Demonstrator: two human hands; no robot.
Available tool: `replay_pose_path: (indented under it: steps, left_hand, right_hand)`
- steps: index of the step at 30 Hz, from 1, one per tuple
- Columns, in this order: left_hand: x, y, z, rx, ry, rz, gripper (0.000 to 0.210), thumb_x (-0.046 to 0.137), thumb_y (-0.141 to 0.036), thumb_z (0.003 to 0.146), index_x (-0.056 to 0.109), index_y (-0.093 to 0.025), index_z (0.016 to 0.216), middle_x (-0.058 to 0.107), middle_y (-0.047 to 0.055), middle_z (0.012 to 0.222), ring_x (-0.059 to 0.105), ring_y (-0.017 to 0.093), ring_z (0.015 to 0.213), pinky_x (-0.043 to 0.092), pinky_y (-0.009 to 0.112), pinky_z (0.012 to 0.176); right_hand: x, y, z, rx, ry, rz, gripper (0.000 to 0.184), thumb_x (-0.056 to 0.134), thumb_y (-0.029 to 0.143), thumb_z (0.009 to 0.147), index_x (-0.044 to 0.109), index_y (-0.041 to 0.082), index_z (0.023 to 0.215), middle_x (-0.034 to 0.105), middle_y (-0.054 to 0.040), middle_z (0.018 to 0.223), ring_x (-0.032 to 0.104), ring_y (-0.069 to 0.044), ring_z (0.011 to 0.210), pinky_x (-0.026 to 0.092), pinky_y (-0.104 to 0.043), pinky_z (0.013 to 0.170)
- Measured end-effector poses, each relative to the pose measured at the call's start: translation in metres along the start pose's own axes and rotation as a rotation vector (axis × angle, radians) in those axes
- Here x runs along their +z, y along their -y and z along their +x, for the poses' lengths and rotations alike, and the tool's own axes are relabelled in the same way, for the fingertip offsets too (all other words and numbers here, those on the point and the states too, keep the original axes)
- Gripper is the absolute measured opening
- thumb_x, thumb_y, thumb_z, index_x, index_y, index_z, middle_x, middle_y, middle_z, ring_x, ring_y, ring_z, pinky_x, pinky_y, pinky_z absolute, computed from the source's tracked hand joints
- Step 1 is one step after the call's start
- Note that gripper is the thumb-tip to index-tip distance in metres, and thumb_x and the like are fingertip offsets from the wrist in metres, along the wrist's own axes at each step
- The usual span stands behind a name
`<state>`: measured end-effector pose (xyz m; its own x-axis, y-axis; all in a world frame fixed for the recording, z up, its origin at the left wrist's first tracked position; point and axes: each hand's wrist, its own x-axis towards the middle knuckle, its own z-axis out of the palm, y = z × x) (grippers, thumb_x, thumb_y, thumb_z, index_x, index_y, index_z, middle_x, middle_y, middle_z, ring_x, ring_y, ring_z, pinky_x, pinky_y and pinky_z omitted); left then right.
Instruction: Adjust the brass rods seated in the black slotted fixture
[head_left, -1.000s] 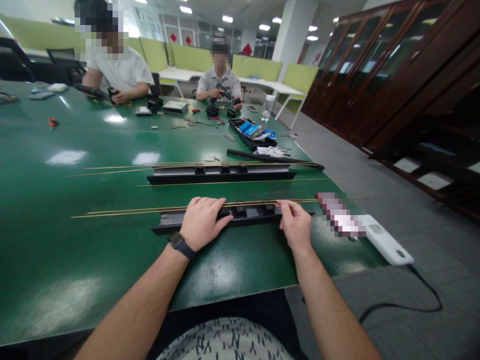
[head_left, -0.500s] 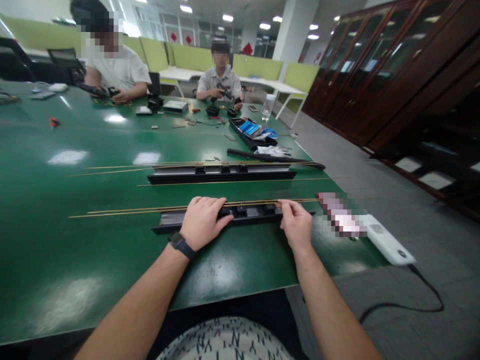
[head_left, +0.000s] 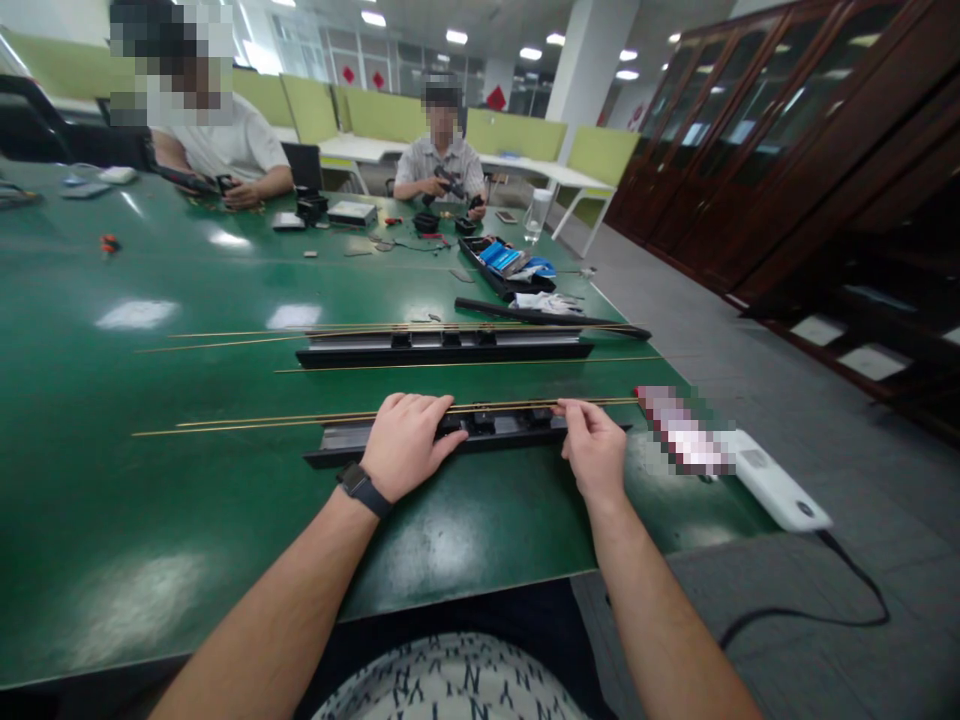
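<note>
A long black rail with a grey channel and small black blocks inside lies across the table in front of me. Over its back edge run thin brass-coloured rods, sticking out far to the left. My left hand, with a dark watch on the wrist, is laid over the rail and grips it, fingers on the far side and thumb on the near side. Near the rail's right end, my right hand pinches a rod between thumb and fingertips. My left palm hides part of the rail and rods.
A second black rail with rods lies farther back, a single rod in front of it. Beyond are a black strip, gloves and a black tray. On the right sits a white power bank. Two people work across the table.
One rod's left end has slid slightly left. Both my hands keep nearly the same places. The person at the far left has leaned farther left.
</note>
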<state>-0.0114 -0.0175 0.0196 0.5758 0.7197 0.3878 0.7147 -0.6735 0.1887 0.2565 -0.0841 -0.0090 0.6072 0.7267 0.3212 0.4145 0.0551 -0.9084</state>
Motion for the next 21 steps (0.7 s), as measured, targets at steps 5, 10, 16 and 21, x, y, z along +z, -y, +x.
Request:
replay_pose_path:
  steps: [5,10,16,21]
  left_hand:
    - [-0.0003,-0.0006,-0.0006,-0.004,-0.005,0.017,0.045,0.059,-0.052,0.096,0.067,-0.020,0.126,0.076,0.012,0.117,0.068,0.031,0.108,0.044,0.047,0.096]
    - [0.0012,0.0010,-0.0001,0.006,-0.006,0.010,0.045,0.060,-0.052,0.097,0.067,-0.019,0.127,0.076,0.012,0.116,0.068,0.031,0.107,0.044,0.047,0.096]
    - [0.0023,0.0018,-0.0001,0.008,-0.004,0.015,0.046,0.060,-0.051,0.096,0.067,-0.018,0.126,0.075,0.012,0.116,0.068,0.030,0.108,0.045,0.047,0.096]
    - [0.0012,0.0004,-0.0005,0.012,-0.004,0.031,0.045,0.060,-0.051,0.097,0.066,-0.018,0.127,0.076,0.011,0.116,0.068,0.030,0.107,0.044,0.047,0.096]
  right_hand:
    - [-0.0013,0.0018,-0.0012,-0.062,0.042,-0.039,0.046,0.059,0.057,0.093,0.079,0.018,0.104,0.080,-0.0115,0.099,0.066,-0.017,0.057,0.049,-0.026,0.047]
    - [-0.0003,0.0023,-0.0016,-0.043,0.032,-0.014,0.047,0.060,0.058,0.093,0.079,0.017,0.106,0.080,-0.0114,0.098,0.063,-0.015,0.051,0.046,-0.025,0.043]
    - [0.0001,0.0004,0.0000,0.007,-0.002,0.033,0.041,0.062,0.053,0.093,0.078,0.017,0.103,0.080,-0.0086,0.092,0.051,-0.010,0.038,0.041,-0.025,0.038]
    - [-0.0008,0.0010,-0.0005,-0.058,0.014,-0.031,0.042,0.059,0.053,0.095,0.079,0.016,0.102,0.080,-0.0097,0.093,0.060,-0.013,0.045,0.045,-0.025,0.041]
